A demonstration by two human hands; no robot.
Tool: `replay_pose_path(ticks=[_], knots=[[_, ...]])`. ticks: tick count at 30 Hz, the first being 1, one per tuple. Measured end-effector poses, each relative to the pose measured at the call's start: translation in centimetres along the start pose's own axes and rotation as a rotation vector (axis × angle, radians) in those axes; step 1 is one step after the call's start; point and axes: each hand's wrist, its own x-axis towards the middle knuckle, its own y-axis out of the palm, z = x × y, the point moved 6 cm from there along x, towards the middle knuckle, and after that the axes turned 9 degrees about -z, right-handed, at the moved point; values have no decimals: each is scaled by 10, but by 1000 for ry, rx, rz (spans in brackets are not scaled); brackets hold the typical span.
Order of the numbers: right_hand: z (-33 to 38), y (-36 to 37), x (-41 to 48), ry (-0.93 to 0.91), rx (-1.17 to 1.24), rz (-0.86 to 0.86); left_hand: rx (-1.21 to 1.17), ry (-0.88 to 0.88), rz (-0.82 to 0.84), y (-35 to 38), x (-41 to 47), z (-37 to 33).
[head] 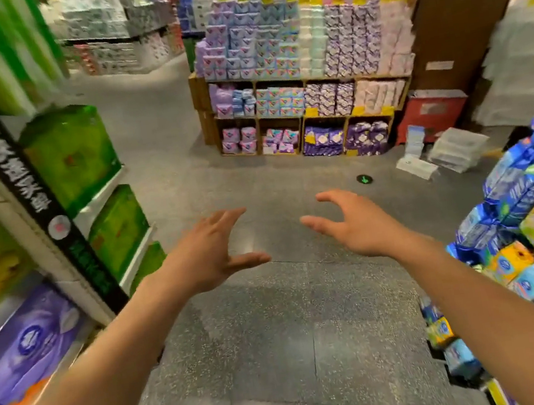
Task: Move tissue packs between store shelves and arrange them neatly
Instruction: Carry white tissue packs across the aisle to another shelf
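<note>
Left hand (212, 251) and right hand (356, 224), both spread wide and holding nothing, extended over the aisle floor (278, 338) between stocked shelves (88, 207).

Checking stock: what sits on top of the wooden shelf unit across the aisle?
Stacked packs, purple, blue, pale green and pink, topped with yellow tags. Anything behind the stacks is covered.

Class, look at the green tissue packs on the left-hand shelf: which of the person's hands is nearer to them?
Left. The left hand hovers open just right of the green tissue packs; the right hand is farther right, over the aisle floor.
</note>
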Motion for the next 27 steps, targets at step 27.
replay_pose_path(ticks=[27], knots=[[-484, -149, 352, 668, 86, -389, -81, 608, 282, 256, 667, -223]])
